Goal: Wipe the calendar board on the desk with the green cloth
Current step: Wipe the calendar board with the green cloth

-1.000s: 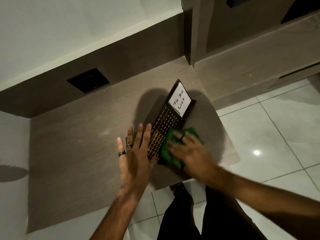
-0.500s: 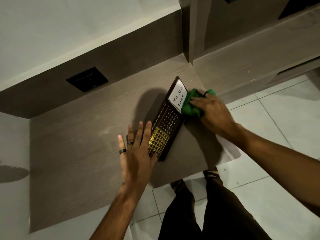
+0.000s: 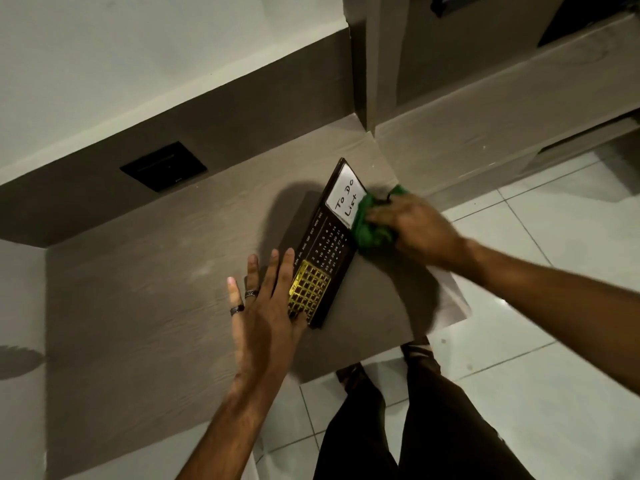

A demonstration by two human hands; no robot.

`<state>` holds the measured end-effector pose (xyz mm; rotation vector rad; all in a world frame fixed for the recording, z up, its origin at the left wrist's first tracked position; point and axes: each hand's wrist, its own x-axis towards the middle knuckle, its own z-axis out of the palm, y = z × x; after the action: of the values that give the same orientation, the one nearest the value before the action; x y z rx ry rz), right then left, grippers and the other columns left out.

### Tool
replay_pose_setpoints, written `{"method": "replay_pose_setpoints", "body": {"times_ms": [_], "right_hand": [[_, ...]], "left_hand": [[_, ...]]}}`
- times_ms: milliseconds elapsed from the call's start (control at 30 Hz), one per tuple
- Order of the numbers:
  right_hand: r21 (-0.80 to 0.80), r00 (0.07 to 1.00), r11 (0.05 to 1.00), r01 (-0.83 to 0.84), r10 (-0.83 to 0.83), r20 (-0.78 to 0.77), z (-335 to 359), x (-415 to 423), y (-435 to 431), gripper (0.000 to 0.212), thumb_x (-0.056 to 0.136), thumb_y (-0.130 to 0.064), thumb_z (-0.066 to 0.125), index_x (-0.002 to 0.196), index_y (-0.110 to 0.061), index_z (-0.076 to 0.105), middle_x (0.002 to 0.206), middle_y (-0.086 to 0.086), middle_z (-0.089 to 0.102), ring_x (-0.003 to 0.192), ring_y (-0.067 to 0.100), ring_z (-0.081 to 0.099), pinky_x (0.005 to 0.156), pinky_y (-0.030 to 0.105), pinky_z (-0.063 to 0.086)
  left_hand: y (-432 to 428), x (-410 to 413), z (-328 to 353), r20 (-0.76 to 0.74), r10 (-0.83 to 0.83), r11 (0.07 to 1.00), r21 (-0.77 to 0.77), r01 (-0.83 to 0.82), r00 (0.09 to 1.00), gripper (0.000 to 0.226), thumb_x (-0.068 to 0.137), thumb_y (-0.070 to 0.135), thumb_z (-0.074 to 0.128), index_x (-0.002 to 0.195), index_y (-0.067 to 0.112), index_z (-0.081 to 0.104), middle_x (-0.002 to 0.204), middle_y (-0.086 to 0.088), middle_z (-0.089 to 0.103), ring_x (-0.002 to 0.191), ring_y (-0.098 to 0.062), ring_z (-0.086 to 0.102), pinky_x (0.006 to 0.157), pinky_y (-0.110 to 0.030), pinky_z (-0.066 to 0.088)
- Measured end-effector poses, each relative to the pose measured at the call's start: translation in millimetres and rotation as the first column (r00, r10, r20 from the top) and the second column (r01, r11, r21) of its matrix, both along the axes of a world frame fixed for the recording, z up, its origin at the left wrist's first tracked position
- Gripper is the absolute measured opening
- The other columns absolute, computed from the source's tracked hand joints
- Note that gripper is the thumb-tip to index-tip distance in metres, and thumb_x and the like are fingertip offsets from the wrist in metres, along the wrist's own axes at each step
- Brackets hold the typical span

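Note:
A long dark calendar board (image 3: 323, 249) lies slanted on the grey-brown desk (image 3: 156, 306). It carries a white "To Do List" panel at its far end, rows of numbers in the middle and a gold grid at its near end. My right hand (image 3: 412, 226) is closed on a bunched green cloth (image 3: 372, 225) and presses it against the board's right edge, beside the white panel. My left hand (image 3: 266, 306) lies flat with fingers spread, its fingertips resting on the board's near left edge by the gold grid.
A black square socket plate (image 3: 163, 166) sits in the dark back panel behind the desk. A lower shelf unit (image 3: 502, 133) stands to the right. White floor tiles (image 3: 554, 341) and my dark-trousered legs (image 3: 415, 427) show below the desk's front edge.
My right hand swept the green cloth from the board's near end up to its far end, then slid back a little along the right edge. My left hand stayed put.

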<state>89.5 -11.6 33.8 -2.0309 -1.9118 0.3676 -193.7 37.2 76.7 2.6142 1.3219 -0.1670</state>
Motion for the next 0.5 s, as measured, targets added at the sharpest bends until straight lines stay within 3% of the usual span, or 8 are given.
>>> {"method": "replay_pose_setpoints", "body": {"times_ms": [100,167,233,300,400,467,500], "right_hand": [[-0.077,0.982,0.980,0.181,-0.176,0.064,1,24,23,0.045,0.079,0.000,0.053,0.121,-0.011,0.066,0.122,0.017,0.067,0.111,0.037,0.060,0.094,0.050,0.048],[-0.067,0.969,0.977,0.203,-0.190,0.160,0,6,25,0.042,0.080,-0.003,0.054,0.120,-0.011,0.065,0.125,0.013,0.066,0.114,0.033,0.057,0.099,0.046,0.041],[-0.012,0.975,0.983,0.184,-0.181,0.131,-10,-33,7,0.043,0.085,-0.007,0.054,0.127,-0.011,0.061,0.127,0.012,0.064,0.116,0.031,0.054,0.100,0.043,0.038],[-0.024,0.997,0.997,0.073,-0.072,0.028,-10,-79,-21,0.044,0.091,-0.013,0.052,0.135,-0.013,0.055,0.134,0.012,0.060,0.121,0.031,0.051,0.101,0.043,0.037],[-0.129,0.955,0.947,-0.295,0.298,0.004,-6,-125,-45,0.049,0.093,-0.020,0.055,0.142,-0.017,0.049,0.149,0.004,0.048,0.138,0.026,0.036,0.109,0.042,0.031],[-0.125,0.929,0.926,-0.356,0.335,-0.158,2,-124,-45,0.053,0.089,-0.012,0.060,0.141,-0.017,0.051,0.147,0.002,0.050,0.138,0.022,0.037,0.111,0.041,0.031],[-0.087,0.911,0.948,-0.308,0.267,-0.316,8,-117,-44,0.056,0.085,-0.001,0.061,0.139,-0.015,0.053,0.144,0.005,0.053,0.136,0.020,0.039,0.110,0.040,0.034]], "left_hand": [[-2,1,1,0.062,0.008,1.000,-0.014,-0.007,0.998,0.106,0.084,0.032,0.077,0.151,0.031,-0.005,0.162,0.005,0.000,0.151,-0.023,-0.016,0.111,-0.040,-0.033],[-2,0,1,0.078,0.017,1.000,-0.014,-0.016,0.997,0.106,0.084,0.031,0.077,0.151,0.031,-0.006,0.162,0.005,0.000,0.150,-0.022,-0.017,0.110,-0.041,-0.032],[-2,-1,-1,0.050,0.011,1.000,0.005,-0.011,0.999,0.107,0.085,0.035,0.075,0.150,0.031,-0.010,0.162,0.005,-0.004,0.150,-0.023,-0.019,0.116,-0.050,-0.021],[-1,-1,-3,0.033,0.010,1.000,0.009,-0.010,0.999,0.108,0.084,0.038,0.075,0.150,0.032,-0.010,0.162,0.005,-0.005,0.151,-0.023,-0.017,0.119,-0.054,-0.014],[0,-3,-7,0.030,0.034,0.999,-0.010,-0.033,0.999,0.109,0.083,0.040,0.075,0.152,0.032,-0.008,0.164,0.004,-0.002,0.152,-0.024,-0.014,0.122,-0.056,-0.010],[1,-6,-12,-0.017,0.035,0.999,0.017,-0.035,0.999,0.111,0.083,0.046,0.073,0.153,0.033,-0.013,0.165,0.003,-0.002,0.152,-0.024,-0.014,0.123,-0.060,-0.004],[2,-6,-14,-0.015,0.038,0.999,0.024,-0.038,0.999,0.112,0.082,0.046,0.074,0.153,0.032,-0.012,0.164,0.002,-0.001,0.152,-0.025,-0.011,0.122,-0.061,-0.002]]}}
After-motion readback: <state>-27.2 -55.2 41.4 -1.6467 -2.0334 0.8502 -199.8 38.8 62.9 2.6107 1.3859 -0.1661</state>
